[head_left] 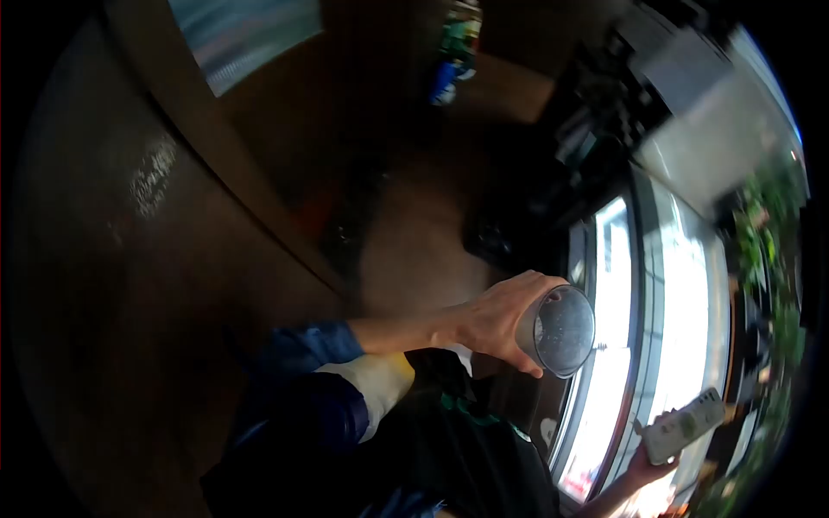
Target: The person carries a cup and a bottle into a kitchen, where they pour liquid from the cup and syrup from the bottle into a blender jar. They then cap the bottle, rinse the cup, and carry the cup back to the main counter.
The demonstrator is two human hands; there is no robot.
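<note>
My left hand [496, 321], its arm in a rolled blue sleeve, reaches across the middle of the view. Its fingers and thumb wrap round a clear drinking glass [566, 332]. The round end of the glass faces me and looks greyish, with small specks or drops. At the lower right, my right hand [654, 466] grips the lower end of a pale phone [686, 426]. The phone has a pattern on its back and dark lens-like spots near its upper corner. Part of the right forearm runs out of view. Dark clothing covers my front below the glass.
A brightly lit glass-fronted case [604, 345] stands beside and behind the glass. Green plants [760, 224] line the far right. Dark, blurred equipment [596, 129] is above. A brown surface with a wet-looking patch [154, 177] fills the left. Colourful items [458, 52] show at the top.
</note>
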